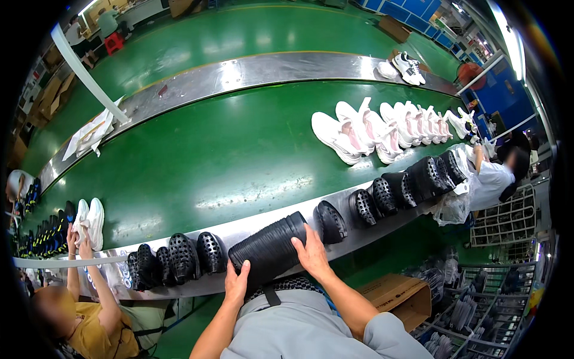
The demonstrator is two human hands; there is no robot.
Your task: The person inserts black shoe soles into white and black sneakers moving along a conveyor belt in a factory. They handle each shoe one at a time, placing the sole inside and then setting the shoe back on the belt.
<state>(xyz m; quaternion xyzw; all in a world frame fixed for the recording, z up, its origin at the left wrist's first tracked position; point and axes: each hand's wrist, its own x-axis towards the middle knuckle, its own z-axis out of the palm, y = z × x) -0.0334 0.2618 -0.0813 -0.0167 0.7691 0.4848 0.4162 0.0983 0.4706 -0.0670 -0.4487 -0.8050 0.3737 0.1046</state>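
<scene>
Between my hands a long stack of nested black plastic shoe inserts lies tilted above the metal ledge, close to my waist. At its lower left end my left hand grips it, thumb up along the side. My right hand holds the upper right end, its fingers pressed against the last pieces. Just left of the stack, a perforated black shoe insert stands on the ledge among several similar ones. Another perforated insert stands alone near my right fingertips.
More black inserts line the metal ledge to the right. White shoes stand on the green belt. One co-worker at left handles white shoes; another is at right. An open cardboard box and wire racks are lower right.
</scene>
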